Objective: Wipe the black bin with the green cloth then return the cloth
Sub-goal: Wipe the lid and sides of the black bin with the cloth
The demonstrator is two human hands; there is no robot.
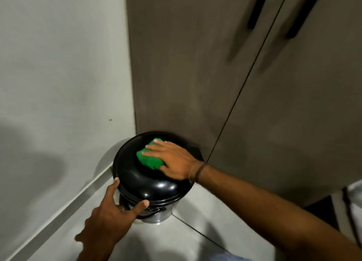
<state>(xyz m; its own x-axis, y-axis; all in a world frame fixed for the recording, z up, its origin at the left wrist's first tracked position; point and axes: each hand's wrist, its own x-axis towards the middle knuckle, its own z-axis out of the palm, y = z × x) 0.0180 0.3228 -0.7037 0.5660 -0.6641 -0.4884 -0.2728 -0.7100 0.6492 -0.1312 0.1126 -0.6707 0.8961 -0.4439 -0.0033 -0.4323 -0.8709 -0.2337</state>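
The black bin (148, 184) stands on the floor in the corner between the wall and a cupboard; it has a glossy domed black lid and a shiny metal body below. The green cloth (147, 159) lies folded on top of the lid. My right hand (172, 159) presses flat on the cloth, its fingers spread across it and covering its right part. My left hand (111, 211) grips the near left rim of the lid, with the thumb and a finger hooked on its edge.
A pale wall (58, 74) with a skirting strip (64, 208) runs along the left. Dark wooden cupboard doors (215, 74) with black handles rise behind and to the right of the bin. The pale floor (186, 237) lies in front.
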